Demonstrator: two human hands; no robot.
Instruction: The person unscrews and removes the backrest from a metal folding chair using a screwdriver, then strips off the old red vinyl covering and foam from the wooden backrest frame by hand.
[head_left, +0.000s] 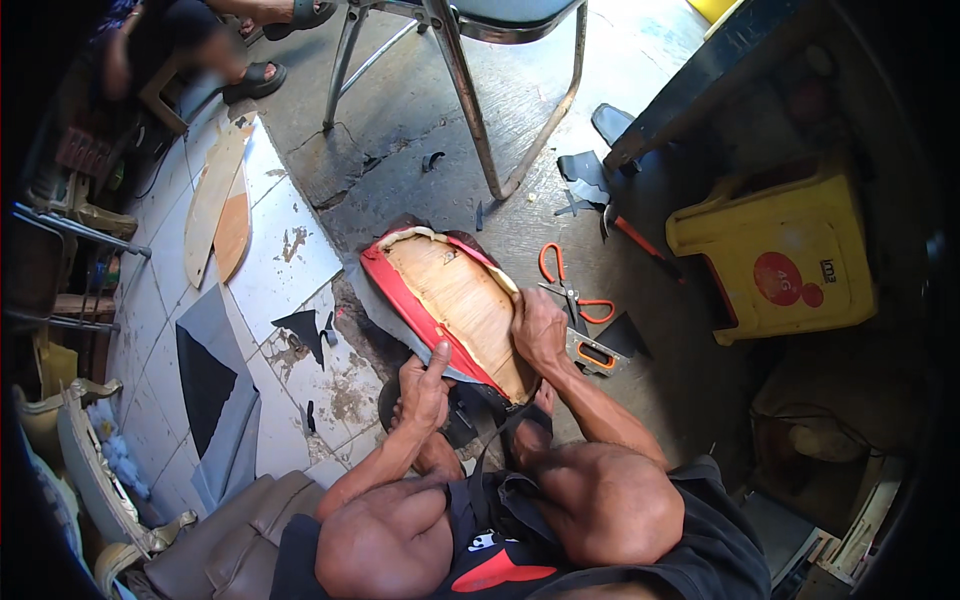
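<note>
Between my knees and the chair lies a seat cushion (455,295), its plywood underside facing up. Red covering (408,300) wraps over its left edge, and pale foam or lining shows along the rim. My left hand (425,390) grips the near left edge, thumb pressed on the covering and fingers underneath. At the right edge, my right hand (540,325) is closed over the cover and board; its fingertips are partly hidden. Just right of that hand are orange-handled scissors (568,292), lying spread. A grey metal tool (597,352) with an orange-lined handle slot, like a staple gun, lies beside my right wrist.
A red-handled hammer (640,242) and dark scraps (583,172) lie right of the metal-legged chair (465,100). A yellow stool (780,255) stands at right. Thin boards (215,205) and grey-black material (215,390) cover tiles at left. Another person's sandalled foot (255,82) is upper left.
</note>
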